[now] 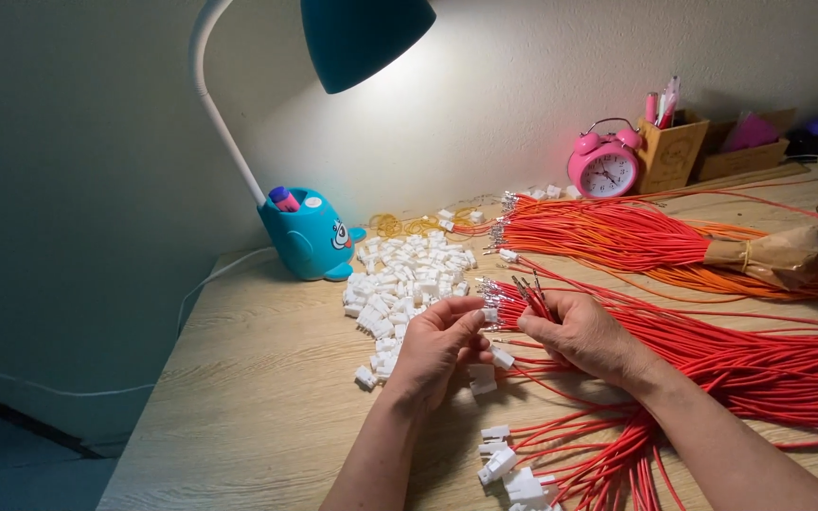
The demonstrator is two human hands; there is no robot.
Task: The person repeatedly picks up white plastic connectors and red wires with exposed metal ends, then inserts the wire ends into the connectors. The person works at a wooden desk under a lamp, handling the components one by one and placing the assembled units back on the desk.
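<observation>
Left hand: fingers pinched on a small white plastic connector, held above the worktop near centre.

Right hand: fingers clamped on a few red wires, metal-tipped ends pointing up and left, just beside the connector.

Step in hand, as judged: seating a wire terminal into the connector housing. The next move calls for lining a thin metal tip up with a small cavity, so a steady pinch and fine aim matter.

Loose connectors: heap of blocky, hard white pieces, far left of the hands. Finished pieces, white housings with red leads, lie near, below the hands.

Wire bundle: long, thin, flexible red strands spread to the right. A second bundle, red and orange, lies farther off, bound in crumpled brown paper.

Lamp: teal, smooth plastic, rounded base with pens, white bent neck, far left.

Clock: pink, round, twin-bell, against the far wall. Pen box: tan, square, beside it.

Worktop: pale wood-grain, flat, matte.
</observation>
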